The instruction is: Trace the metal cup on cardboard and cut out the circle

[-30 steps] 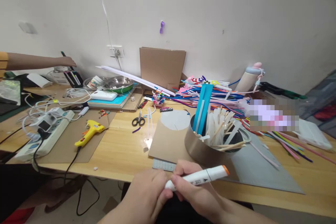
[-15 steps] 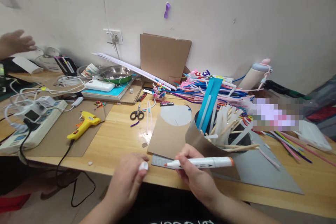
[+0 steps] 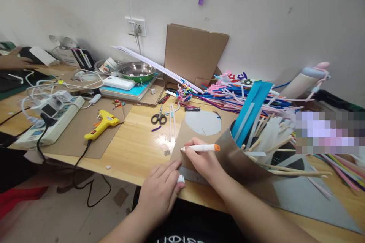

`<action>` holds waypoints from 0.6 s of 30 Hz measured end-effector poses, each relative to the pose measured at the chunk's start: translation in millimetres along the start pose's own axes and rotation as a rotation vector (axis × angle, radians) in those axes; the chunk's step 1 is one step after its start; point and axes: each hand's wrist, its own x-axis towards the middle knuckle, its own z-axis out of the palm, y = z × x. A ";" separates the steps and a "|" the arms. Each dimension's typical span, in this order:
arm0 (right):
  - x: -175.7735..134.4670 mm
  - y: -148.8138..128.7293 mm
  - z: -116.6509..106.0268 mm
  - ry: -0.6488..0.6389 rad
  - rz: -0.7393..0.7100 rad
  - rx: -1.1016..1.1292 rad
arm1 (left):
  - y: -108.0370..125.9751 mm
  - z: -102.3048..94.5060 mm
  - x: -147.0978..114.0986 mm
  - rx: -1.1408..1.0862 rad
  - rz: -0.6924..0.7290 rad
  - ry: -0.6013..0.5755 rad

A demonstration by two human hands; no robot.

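My right hand grips a white marker with an orange end, its tip down at the brown cardboard sheet. A white marker cap is pinched between the thumb and fingers of my left hand, which rests by the sheet's near left corner. On the far part of that cardboard is a pale rounded shape, cut off at one side. A grey board lies partly beneath the sheet. Just right of my right hand stands a dark round container full of sticks.
Scissors, a yellow glue gun and a white power strip lie to the left. Pipe cleaners are heaped at the back, beside upright cardboard. Another person's hand is at far left.
My right hand has brought the marker tip down to the cardboard. My left hand, still with the cap, has come to the cardboard's edge. The camera view has shifted; the other person's hand has lowered.
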 end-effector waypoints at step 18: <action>-49.9 1.0 -27.0 -0.097 -0.010 -0.081 | 4.5 -3.3 -1.3 -0.008 -0.035 -0.009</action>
